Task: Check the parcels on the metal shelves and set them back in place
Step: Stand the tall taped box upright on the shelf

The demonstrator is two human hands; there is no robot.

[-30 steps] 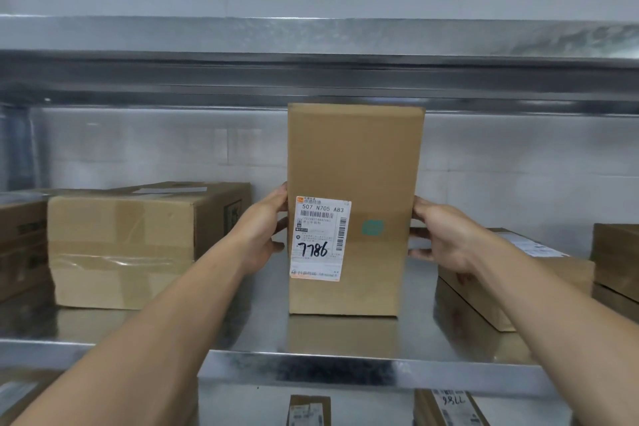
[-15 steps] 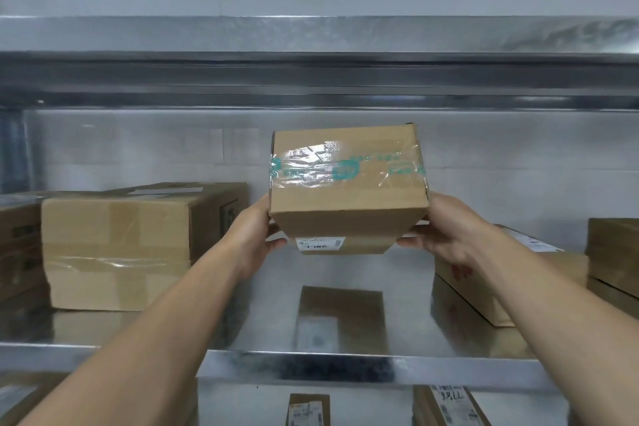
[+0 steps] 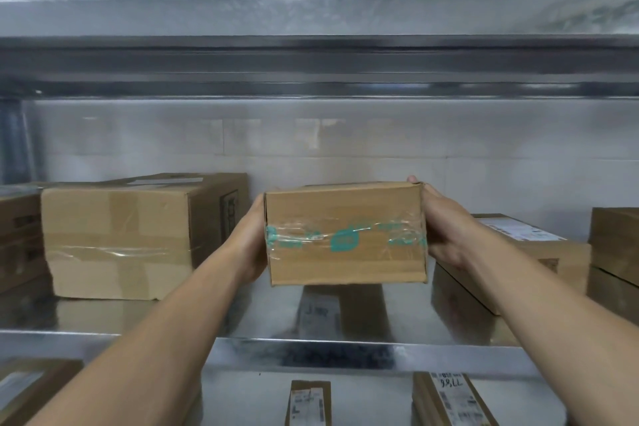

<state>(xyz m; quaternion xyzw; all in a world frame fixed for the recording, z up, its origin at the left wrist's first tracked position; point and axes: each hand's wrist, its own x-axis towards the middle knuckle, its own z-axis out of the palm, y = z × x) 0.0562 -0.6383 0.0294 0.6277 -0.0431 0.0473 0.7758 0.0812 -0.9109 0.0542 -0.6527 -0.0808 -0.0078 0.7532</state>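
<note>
A brown cardboard parcel (image 3: pixel 345 235) with clear tape and teal print across its facing end hangs just above the metal shelf (image 3: pixel 311 351), lying on its long side. My left hand (image 3: pixel 247 242) grips its left side and my right hand (image 3: pixel 446 228) grips its right side, with a fingertip showing over the top right corner. Its white label is out of sight; the parcel's reflection shows on the shelf below it.
A large taped carton (image 3: pixel 138 235) stands on the shelf to the left, with another box (image 3: pixel 20 239) beyond it. A flat labelled parcel (image 3: pixel 539 249) and stacked boxes (image 3: pixel 615 249) lie to the right. Smaller labelled parcels (image 3: pixel 309 403) sit on the lower shelf. An upper shelf (image 3: pixel 311 59) runs overhead.
The parcel stood upright with its label facing me; both hands lifted it, tipped it so the taped end faces me, and have lowered it close to the shelf.
</note>
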